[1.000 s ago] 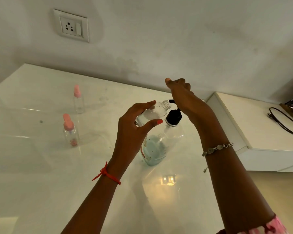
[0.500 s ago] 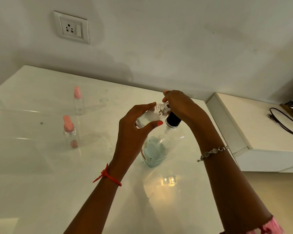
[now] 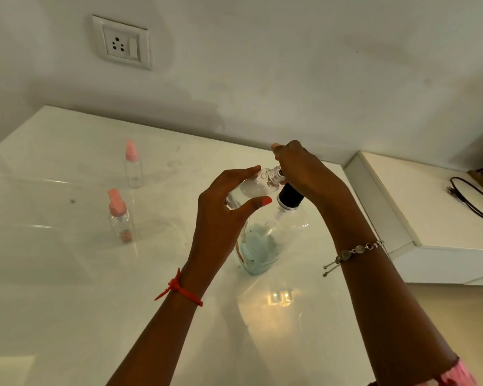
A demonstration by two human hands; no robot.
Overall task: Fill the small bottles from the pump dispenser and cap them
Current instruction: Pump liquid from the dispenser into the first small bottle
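Observation:
My left hand (image 3: pixel 221 210) grips a small clear uncapped bottle (image 3: pixel 255 186), tilted with its threaded neck pointing right at the pump's spout. My right hand (image 3: pixel 304 174) rests on top of the black pump head, fingers curled over it and hiding the nozzle. The pump dispenser (image 3: pixel 265 240) is a clear bottle with a black collar and a little pale blue liquid at its bottom; it stands on the white table (image 3: pixel 67 288). Two small clear bottles with pink caps stand at the left, one nearer (image 3: pixel 119 215) and one farther (image 3: pixel 133 164).
A white wall with a socket plate (image 3: pixel 122 43) rises behind the table. To the right stands a lower white cabinet (image 3: pixel 430 218) with a black cable (image 3: pixel 471 199) lying on it.
My right hand came down on the pump head from its raised position, then lifted slightly. The small bottle's neck stays at the spout in my left hand.

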